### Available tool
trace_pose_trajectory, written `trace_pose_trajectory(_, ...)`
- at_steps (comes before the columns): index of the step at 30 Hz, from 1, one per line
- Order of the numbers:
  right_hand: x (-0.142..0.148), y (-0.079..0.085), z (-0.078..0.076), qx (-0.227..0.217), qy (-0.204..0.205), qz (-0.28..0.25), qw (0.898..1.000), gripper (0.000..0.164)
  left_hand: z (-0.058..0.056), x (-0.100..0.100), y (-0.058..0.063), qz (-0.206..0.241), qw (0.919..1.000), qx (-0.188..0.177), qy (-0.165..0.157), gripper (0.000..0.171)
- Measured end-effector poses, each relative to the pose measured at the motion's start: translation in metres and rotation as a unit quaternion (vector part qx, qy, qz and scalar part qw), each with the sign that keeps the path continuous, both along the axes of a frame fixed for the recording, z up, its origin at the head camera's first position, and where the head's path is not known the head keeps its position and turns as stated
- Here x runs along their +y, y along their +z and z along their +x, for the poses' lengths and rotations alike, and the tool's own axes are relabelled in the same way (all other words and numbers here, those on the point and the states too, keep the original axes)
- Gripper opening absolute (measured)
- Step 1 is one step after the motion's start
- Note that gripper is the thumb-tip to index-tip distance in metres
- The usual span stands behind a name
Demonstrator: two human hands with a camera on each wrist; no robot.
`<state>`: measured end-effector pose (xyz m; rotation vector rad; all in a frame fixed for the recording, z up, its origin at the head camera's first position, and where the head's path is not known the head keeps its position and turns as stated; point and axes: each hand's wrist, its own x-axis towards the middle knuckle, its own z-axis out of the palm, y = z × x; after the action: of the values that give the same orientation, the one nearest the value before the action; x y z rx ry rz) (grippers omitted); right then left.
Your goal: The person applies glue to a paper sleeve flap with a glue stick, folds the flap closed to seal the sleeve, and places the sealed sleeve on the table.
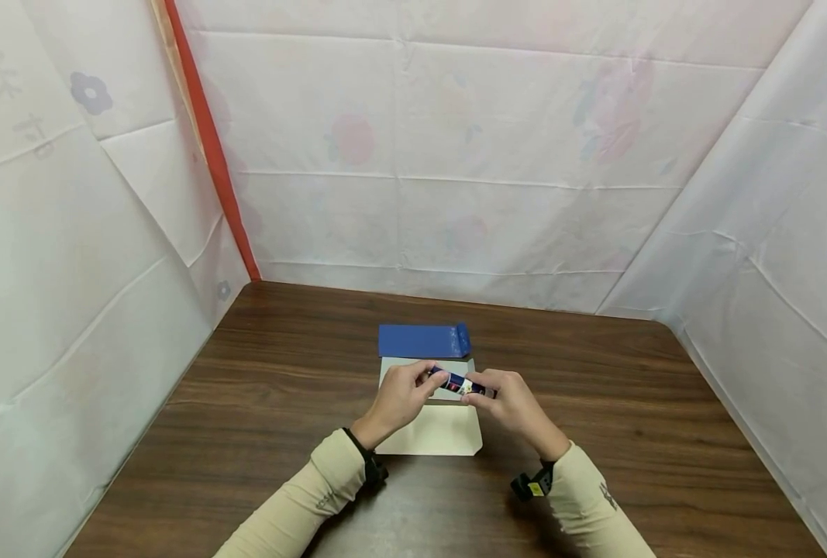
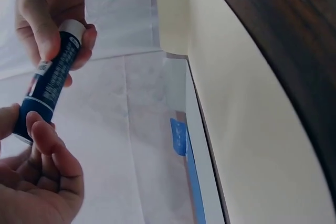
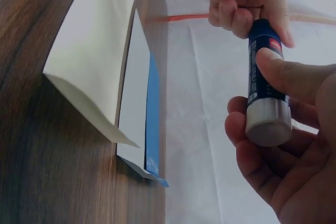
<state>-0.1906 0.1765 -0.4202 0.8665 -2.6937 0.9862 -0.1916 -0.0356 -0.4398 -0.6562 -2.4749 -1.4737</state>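
Observation:
Both hands hold one dark blue glue stick [image 1: 458, 383] above the envelopes. My left hand [image 1: 401, 395] pinches its dark blue end between thumb and fingers, as the left wrist view shows. With thumb and curled fingers, my right hand [image 1: 514, 395] grips the label and the white end [image 3: 269, 124]. Beneath them lie a pale grey envelope [image 1: 399, 364] and, nearer me, a cream envelope [image 1: 430, 434]. Farther off is a blue envelope [image 1: 416, 341], whose right-hand flap [image 1: 463, 339] has whitish smears along its fold. The hands hide part of the grey envelope.
The envelopes lie in a column on a dark wood-grain table [image 1: 273, 387]. White printed sheeting [image 1: 413, 155] closes off the back and both sides, with a red strip [image 1: 211, 147] at the back left. Each wrist wears a black camera band.

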Motion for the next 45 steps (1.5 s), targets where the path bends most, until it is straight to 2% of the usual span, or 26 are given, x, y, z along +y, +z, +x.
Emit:
trace_pose_trajectory(4, -0.0021, -0.0035, 0.0013, 0.057, -0.014, 0.024, 0.998, 0.032, 0.0014, 0.0005, 0.0028, -0.007, 0.9986, -0.052, 0.010, 0.030)
trace_pose_trajectory(6, -0.0030, -0.0046, 0.0018, 0.071, -0.018, 0.033, 0.997, 0.030, 0.0017, 0.0007, 0.0039, -0.011, 0.9973, -0.071, 0.017, 0.031)
trace_pose_trajectory(10, -0.0038, -0.0027, 0.0026, 0.035, -0.023, 0.024, 0.999, 0.028, -0.0002, 0.0000, 0.0030, 0.008, 0.9960, -0.087, 0.018, 0.033)
trace_pose_trajectory(15, -0.0023, 0.0005, 0.0023, -0.014, -0.016, 0.009, 1.000, 0.024, -0.0011, -0.0015, 0.0014, 0.028, 0.9977, -0.062, 0.007, 0.028)
trace_pose_trajectory(18, -0.0008, 0.0002, 0.0021, -0.028, -0.009, -0.004, 1.000, 0.025, -0.0007, -0.0025, 0.0006, 0.025, 0.9987, -0.044, -0.001, 0.025)
trace_pose_trajectory(23, 0.0020, -0.0009, 0.0012, -0.042, -0.007, -0.026, 0.999, 0.029, 0.0002, -0.0058, 0.0014, 0.021, 0.9988, -0.034, -0.028, 0.027)
trace_pose_trajectory(29, 0.0026, 0.0000, 0.0008, -0.042, -0.005, -0.031, 0.999, 0.030, 0.0014, -0.0068, 0.0018, 0.021, 0.9981, -0.036, -0.045, 0.029)
trace_pose_trajectory(35, 0.0041, -0.0024, 0.0019, -0.033, 0.002, -0.022, 0.999, 0.032, 0.0009, -0.0057, -0.0012, 0.007, 0.9980, -0.043, -0.047, 0.029)
trace_pose_trajectory(45, 0.0039, -0.0068, 0.0028, -0.009, -0.005, -0.023, 1.000, 0.033, 0.0010, -0.0044, -0.0026, -0.002, 0.9986, -0.045, -0.026, 0.027)
